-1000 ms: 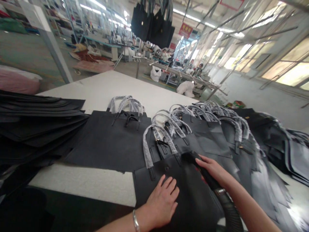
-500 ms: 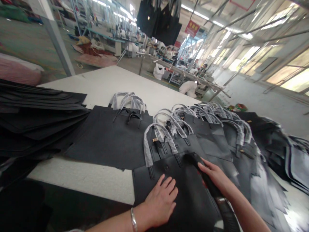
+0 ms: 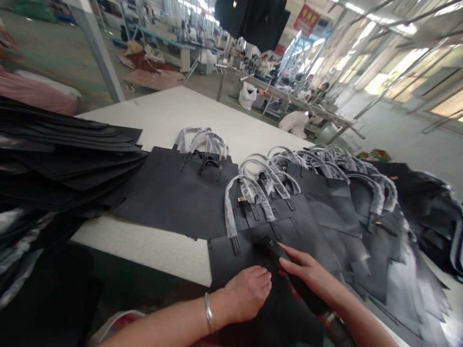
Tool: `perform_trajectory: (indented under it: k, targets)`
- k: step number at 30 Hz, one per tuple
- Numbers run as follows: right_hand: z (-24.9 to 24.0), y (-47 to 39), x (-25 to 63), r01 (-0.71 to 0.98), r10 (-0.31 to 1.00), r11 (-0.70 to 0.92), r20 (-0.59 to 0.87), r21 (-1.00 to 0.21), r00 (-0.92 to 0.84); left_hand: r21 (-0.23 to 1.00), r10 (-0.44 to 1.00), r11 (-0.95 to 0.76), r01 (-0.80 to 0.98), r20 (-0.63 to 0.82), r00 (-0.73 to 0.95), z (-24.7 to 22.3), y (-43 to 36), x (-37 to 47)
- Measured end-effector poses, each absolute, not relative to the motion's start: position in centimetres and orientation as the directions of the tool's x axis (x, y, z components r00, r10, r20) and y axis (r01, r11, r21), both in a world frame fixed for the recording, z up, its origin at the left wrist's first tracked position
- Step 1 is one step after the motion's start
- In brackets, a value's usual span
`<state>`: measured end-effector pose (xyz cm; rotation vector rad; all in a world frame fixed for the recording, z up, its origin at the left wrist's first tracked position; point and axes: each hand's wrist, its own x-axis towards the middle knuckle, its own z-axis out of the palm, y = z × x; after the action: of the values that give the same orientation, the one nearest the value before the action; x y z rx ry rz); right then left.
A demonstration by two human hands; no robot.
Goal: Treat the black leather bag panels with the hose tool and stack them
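Currently looks like tool work on the near black bag (image 3: 221, 262), which lies flat at the table's near edge. Right hand (image 3: 307, 273) is wrapped round a hosed tool (image 3: 302, 289), head at the bag's upper part, by the handle base. Left hand (image 3: 249, 295) is loosely curled over the bag; can't tell if it pinches anything. Next move calls for a flat, steady panel, judging by the pose. White table (image 3: 206, 113) carries film-wrapped handles (image 3: 230, 212) and a black stack (image 3: 68, 159). Beyond: workbenches, hanging bags (image 3: 253, 21), red sign (image 3: 306, 20).
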<state>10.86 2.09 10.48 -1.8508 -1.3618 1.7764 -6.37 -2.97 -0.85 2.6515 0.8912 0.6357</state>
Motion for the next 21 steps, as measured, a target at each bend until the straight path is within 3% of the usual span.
perform_trajectory:
  k: [6, 9, 13, 17, 21]
  targets:
    - [10.1, 3.5, 9.8, 0.401, 0.888, -0.376, -0.449, -0.836, -0.104, 0.426, 0.607, -0.782, 0.455, 0.354, 0.711, -0.6, -2.9, -6.7]
    - [10.4, 2.7, 10.9, 0.425, 0.833, -0.44, -0.537, -0.791, -0.136, 0.482, 0.735, -0.673, 0.561, 0.352, 0.579, -0.6, -3.1, -7.4]
    - [9.6, 2.2, 11.0, 0.446, 0.757, -0.525, -0.637, -0.725, -0.145, 0.53, 0.941, -0.337, 0.778, 0.216, 0.26, -0.5, -3.1, -8.3]
    - [9.5, 3.2, 9.8, 0.47, 0.785, -0.476, -0.6, -0.743, -0.154, 0.45, 0.904, -0.426, 0.785, 0.201, 0.376, -0.6, -3.0, -8.5]
    - [10.4, 3.6, 9.7, 0.514, 0.75, -0.477, -0.635, -0.713, -0.184, 0.439, 0.904, -0.426, 0.791, 0.185, 0.385, -0.4, -3.0, -8.4]
